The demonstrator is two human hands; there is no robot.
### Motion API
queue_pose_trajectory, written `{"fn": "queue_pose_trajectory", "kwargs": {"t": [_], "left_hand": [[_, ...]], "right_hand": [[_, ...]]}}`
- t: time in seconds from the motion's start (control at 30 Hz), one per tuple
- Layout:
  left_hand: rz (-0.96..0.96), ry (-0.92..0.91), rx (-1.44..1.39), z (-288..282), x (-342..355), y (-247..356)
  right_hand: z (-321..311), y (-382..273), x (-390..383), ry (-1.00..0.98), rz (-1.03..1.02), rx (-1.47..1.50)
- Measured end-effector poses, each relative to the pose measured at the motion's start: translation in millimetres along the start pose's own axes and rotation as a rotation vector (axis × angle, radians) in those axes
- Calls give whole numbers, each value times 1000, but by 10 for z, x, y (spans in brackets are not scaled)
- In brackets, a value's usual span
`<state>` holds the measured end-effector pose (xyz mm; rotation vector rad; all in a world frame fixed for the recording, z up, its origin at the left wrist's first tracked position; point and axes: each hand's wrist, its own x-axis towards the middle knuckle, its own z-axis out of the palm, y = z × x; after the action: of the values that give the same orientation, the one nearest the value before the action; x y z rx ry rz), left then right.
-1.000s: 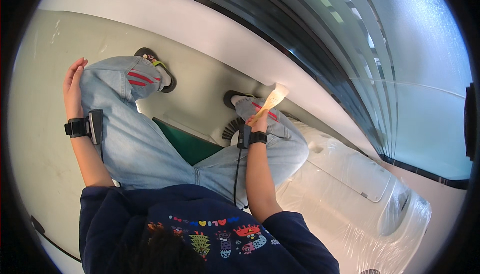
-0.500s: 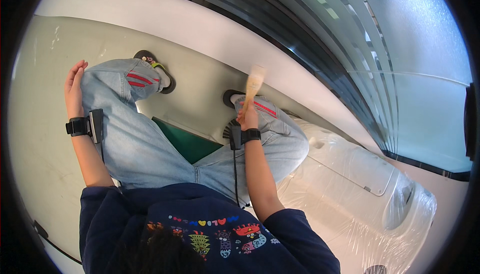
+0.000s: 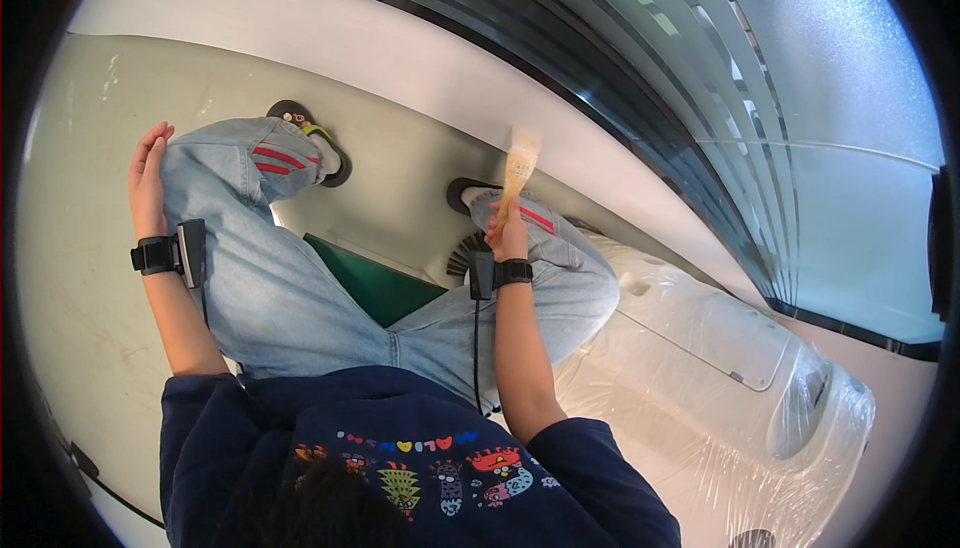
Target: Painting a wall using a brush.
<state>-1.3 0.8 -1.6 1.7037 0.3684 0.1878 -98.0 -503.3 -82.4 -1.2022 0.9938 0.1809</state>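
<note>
My left hand (image 3: pixel 150 173) rests on my left knee with fingers extended and nothing in it. My right hand (image 3: pixel 507 233) grips the wooden handle of a flat brush (image 3: pixel 519 160) above my right leg. The pale bristles point up against, or just in front of, a long white strip (image 3: pixel 320 38); I cannot tell whether they touch it. Both wrists wear black straps with small devices and cables. My denim-covered legs are bent apart, with dark shoes (image 3: pixel 338 163) beyond the knees.
A white moulded unit (image 3: pixel 700 358) wrapped in clear plastic lies at the right. Frosted glass panels (image 3: pixel 850 238) with dark frames run above the white strip. Between my legs are a green panel (image 3: pixel 365 278) and, beside my right leg, a dark slatted round thing (image 3: pixel 462 256).
The brush in my right hand swung left and upward from a second ago, then shifted slightly right over the last half second. My left hand has barely moved.
</note>
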Motion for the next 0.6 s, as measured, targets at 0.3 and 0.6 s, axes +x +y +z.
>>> {"fn": "queue_pose_trajectory", "kwargs": {"t": [0.3,0.6], "left_hand": [[-6,7,40,41,-24,43],[-19,27,17,4,-30,39]], "right_hand": [[-361,2,33,143,-33,260],[-184,-115,-74,206,-74,196]]}}
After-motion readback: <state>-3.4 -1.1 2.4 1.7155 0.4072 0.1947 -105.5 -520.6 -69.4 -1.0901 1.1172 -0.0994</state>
